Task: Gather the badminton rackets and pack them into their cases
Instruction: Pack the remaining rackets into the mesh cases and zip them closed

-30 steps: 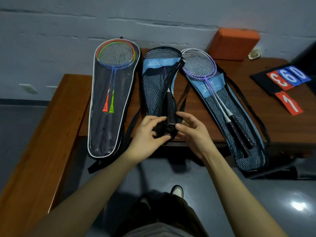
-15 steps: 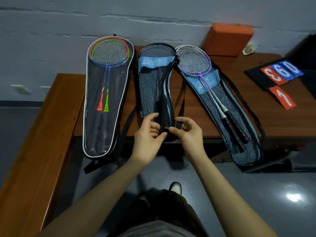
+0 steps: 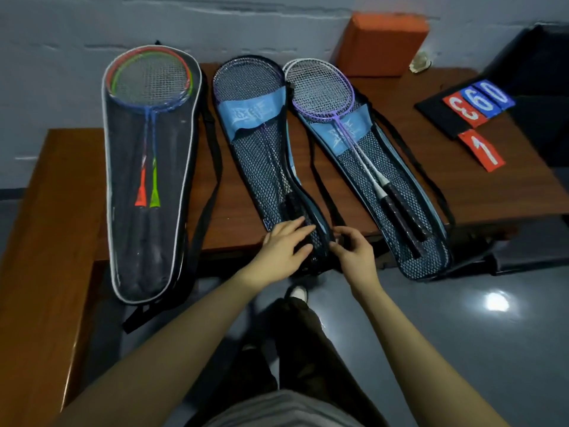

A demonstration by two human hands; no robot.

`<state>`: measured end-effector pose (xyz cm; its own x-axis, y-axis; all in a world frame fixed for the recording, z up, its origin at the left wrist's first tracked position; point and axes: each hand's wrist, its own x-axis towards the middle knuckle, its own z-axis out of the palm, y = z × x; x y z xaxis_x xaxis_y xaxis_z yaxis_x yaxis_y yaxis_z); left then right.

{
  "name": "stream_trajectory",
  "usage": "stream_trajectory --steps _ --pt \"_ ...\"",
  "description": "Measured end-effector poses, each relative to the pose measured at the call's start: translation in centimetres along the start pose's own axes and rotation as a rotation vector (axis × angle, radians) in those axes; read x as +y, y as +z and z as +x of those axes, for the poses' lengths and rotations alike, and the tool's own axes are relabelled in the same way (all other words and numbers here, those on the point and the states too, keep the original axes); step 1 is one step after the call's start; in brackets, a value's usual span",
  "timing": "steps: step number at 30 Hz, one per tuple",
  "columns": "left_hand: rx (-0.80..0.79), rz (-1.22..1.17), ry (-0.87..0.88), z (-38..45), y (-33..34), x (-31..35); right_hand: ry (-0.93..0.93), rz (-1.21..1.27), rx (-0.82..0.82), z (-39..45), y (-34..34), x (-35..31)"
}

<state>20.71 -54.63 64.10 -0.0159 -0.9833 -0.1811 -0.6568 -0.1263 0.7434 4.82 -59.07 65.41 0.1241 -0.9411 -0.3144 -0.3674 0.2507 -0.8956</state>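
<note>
Three racket cases lie side by side on a brown table [image 3: 468, 192]. The clear-fronted left case [image 3: 129, 241] holds a red and a green racket [image 3: 151, 84]. The middle blue mesh case [image 3: 255, 114] has a racket inside, its handle [image 3: 292, 204] near the lower end. My left hand [image 3: 284, 246] lies flat, fingers straight, on that lower end. My right hand [image 3: 354, 255] pinches the same case's right edge with thumb and fingers. The right mesh case [image 3: 431, 257] has purple and white rackets [image 3: 320, 90] lying on it, heads sticking out past its top.
A wooden bench [image 3: 52, 217] runs along the left. An orange block [image 3: 381, 41] stands at the back against the wall. Red and blue number cards [image 3: 480, 109] lie on the table's right part. Black straps [image 3: 212, 180] trail between cases. My shoe [image 3: 297, 292] is below the table edge.
Both hands pinched the middle case's bottom end before. Now my left hand has flattened onto the mesh and my right hand has shifted to the case's right edge.
</note>
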Motion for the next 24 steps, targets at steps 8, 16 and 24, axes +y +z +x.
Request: stream_trajectory --steps 8,16,24 --pt "0.161 0.327 -0.079 9.8 -3.5 -2.2 -0.167 -0.470 0.022 10.9 1.4 -2.0" --pt "0.335 0.377 -0.242 20.4 -10.8 -3.8 -0.305 -0.401 -0.157 23.1 6.4 -8.3" --pt "0.430 0.159 -0.298 27.5 -13.0 -5.4 -0.181 -0.479 -0.164 28.8 11.1 -9.6"
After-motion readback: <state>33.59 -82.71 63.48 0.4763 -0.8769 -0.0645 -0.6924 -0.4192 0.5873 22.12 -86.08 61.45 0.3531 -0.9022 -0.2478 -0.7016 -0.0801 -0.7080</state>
